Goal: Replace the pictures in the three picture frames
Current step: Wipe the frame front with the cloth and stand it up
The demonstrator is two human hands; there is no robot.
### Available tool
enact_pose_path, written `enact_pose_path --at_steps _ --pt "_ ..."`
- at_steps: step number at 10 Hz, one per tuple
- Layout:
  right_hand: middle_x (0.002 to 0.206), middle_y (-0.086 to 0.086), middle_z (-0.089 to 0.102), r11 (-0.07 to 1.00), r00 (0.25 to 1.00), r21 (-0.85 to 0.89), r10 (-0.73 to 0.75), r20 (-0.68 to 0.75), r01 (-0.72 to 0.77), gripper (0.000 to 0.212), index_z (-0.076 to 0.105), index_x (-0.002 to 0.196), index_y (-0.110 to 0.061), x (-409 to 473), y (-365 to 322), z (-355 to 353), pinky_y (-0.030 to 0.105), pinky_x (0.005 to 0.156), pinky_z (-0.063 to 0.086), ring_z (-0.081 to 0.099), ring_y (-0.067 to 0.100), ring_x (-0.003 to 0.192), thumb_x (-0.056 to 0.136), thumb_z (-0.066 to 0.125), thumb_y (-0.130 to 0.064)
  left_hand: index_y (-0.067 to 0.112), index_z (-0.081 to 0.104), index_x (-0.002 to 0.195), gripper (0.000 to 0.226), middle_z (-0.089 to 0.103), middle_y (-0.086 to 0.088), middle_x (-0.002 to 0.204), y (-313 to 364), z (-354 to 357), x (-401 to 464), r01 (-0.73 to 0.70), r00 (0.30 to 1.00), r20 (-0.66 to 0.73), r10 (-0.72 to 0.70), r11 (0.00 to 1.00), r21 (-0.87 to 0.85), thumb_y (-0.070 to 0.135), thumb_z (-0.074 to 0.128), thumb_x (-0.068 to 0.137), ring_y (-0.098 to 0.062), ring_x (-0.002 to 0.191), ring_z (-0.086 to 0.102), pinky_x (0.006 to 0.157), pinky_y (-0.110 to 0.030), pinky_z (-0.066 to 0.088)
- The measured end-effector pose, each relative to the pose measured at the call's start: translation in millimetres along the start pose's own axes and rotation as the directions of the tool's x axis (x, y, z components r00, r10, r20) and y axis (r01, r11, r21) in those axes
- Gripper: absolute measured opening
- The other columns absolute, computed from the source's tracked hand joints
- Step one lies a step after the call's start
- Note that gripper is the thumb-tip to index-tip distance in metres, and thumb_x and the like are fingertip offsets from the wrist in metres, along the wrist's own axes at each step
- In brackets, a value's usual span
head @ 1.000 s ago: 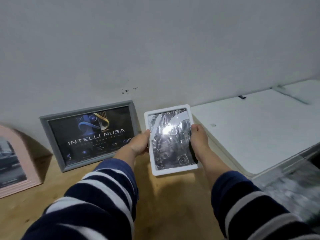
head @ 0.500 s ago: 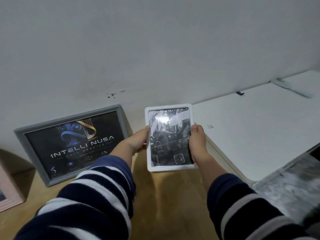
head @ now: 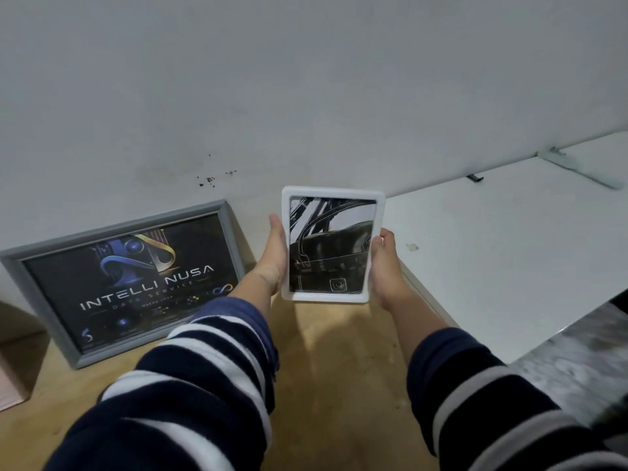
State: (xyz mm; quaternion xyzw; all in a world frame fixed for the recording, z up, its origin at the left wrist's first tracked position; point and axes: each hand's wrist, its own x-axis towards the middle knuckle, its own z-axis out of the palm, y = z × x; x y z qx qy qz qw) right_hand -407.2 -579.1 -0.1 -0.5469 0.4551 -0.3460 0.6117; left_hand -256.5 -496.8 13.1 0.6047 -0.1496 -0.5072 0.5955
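A small white picture frame [head: 331, 192] with a dark black-and-white picture is held upright above the wooden table, its front facing me. My left hand [head: 276, 253] grips its left edge and my right hand [head: 384, 263] grips its right edge. A larger grey frame [head: 226, 229] with a dark "INTELLI NUSA" poster leans against the wall to the left. At the far left edge a corner of a pink frame [head: 10, 385] shows.
The wooden table [head: 333, 362] lies under my arms. A white table [head: 509, 253] adjoins it on the right, with a small black clip [head: 475, 178] and a white strip [head: 577, 166] near the wall. The white wall stands close behind.
Both hands have lifted the white frame a little and tilted it more upright, so the glare on its glass is gone. The view has shifted right; the grey and pink frames slid left.
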Motion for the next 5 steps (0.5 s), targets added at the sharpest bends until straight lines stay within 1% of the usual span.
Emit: enact_pose_path --at_steps 1,2,3,4,5 --pt "0.112 0.007 0.055 1.0 0.999 -0.008 0.005 0.032 -0.005 0.031 0.036 0.132 -0.024 4 12 -3 0.034 0.075 0.053 0.058 0.022 0.101 0.106 0.02 -0.027 0.023 0.068 0.093 0.082 0.074 -0.007 0.084 -10 2 6 -0.009 0.999 -0.043 0.009 1.0 0.012 0.07 0.0 0.091 -0.019 0.075 0.069 0.06 -0.03 0.046" --pt "0.107 0.005 0.056 0.999 0.999 0.011 -0.033 0.034 0.033 0.028 0.04 0.128 -0.022 4 25 -1 0.032 0.078 0.053 0.059 0.02 0.097 0.106 0.022 -0.023 0.024 0.064 0.092 0.075 0.07 -0.003 0.08 -25 0 7 -0.021 0.996 -0.089 0.023 1.0 0.023 0.066 0.002 0.094 -0.013 0.069 0.066 0.061 -0.03 0.047" --pt "0.099 0.002 0.055 0.998 0.997 0.01 -0.064 0.037 0.063 0.022 0.042 0.119 -0.024 4 30 3 0.036 0.081 0.053 0.058 0.02 0.091 0.106 0.024 -0.021 0.021 0.064 0.106 0.078 0.072 -0.008 0.091 -36 -5 4 -0.027 0.994 -0.109 0.025 1.0 -0.011 0.07 0.005 0.092 -0.018 0.081 0.067 0.069 -0.033 0.05" --pt "0.098 0.001 0.056 0.999 0.998 -0.01 -0.051 0.025 0.051 0.023 0.044 0.118 -0.024 5 27 3 0.044 0.089 0.053 0.058 0.021 0.092 0.105 0.025 -0.02 0.025 0.063 0.107 0.075 0.071 -0.007 0.095 -39 -8 6 -0.035 0.988 -0.149 0.037 0.999 0.019 0.07 0.006 0.092 -0.018 0.085 0.065 0.067 -0.032 0.045" --pt "0.104 0.004 0.061 1.0 0.999 -0.021 -0.008 0.038 0.009 0.029 0.049 0.123 -0.022 7 26 1 0.044 0.089 0.054 0.062 0.023 0.098 0.104 0.027 -0.021 0.025 0.063 0.109 0.077 0.07 -0.007 0.102 -38 -7 3 -0.045 0.982 -0.18 0.049 0.999 0.029 0.072 0.004 0.091 -0.021 0.098 0.064 0.084 -0.036 0.047"
